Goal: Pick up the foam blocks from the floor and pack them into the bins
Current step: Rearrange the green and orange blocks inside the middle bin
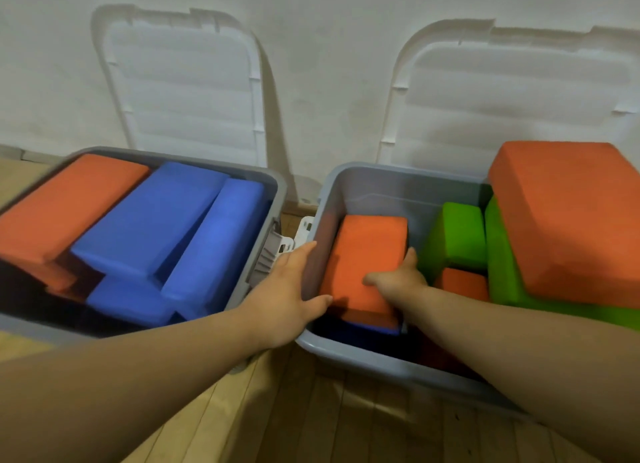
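Observation:
Two grey bins stand side by side against the wall. The left bin [277, 185] holds an orange block [65, 206] and several blue blocks [156, 216]. In the right bin [374, 182] an orange foam block [363, 254] lies on a blue one. My right hand [398, 279] grips that orange block from its right side, thumb across the top. My left hand [287, 289] rests on the right bin's left wall, fingers spread, its thumb touching the block's near left corner. Green blocks [457, 234] and a large orange block [571, 216] fill the bin's right half.
Two white bin lids [183, 91] [512, 95] lean upright against the white wall behind the bins. Latch handles [277, 251] stick out in the narrow gap between the bins. Wooden floor [311, 414] lies in front of the bins.

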Available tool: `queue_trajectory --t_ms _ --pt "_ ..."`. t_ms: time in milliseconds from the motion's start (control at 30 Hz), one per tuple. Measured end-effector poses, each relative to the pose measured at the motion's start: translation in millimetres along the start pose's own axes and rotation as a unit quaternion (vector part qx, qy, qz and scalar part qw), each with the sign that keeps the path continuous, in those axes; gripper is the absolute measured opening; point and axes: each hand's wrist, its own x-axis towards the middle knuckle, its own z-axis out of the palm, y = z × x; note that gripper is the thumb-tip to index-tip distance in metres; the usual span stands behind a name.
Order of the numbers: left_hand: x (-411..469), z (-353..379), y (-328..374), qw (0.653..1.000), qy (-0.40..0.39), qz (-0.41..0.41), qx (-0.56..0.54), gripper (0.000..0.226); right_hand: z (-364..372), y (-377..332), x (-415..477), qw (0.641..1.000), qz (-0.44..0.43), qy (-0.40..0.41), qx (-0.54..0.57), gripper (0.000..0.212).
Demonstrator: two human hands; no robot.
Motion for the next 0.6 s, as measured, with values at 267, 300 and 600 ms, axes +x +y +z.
queue_trajectory --t_ms 267,300,600 --pt "3.1 -7.9 10.1 0.999 0.018 0.034 0.021 0.098 -43.2 -18.7 -13.4 0.99 -0.134 0.051 -0.006 0.124" --pt "3.9 -10.7 14.8 0.998 0.034 0.035 0.028 0.097 -56.1 -26.9 -17.2 0.985 -0.16 0.069 0.008 0.117" --pt "37.4 -59.2 57.1 0.97 0.149 0.073 -0.18 0.099 -109.2 -84.3 -89.7 0.915 -0.355 0.071 0.179 0.08"
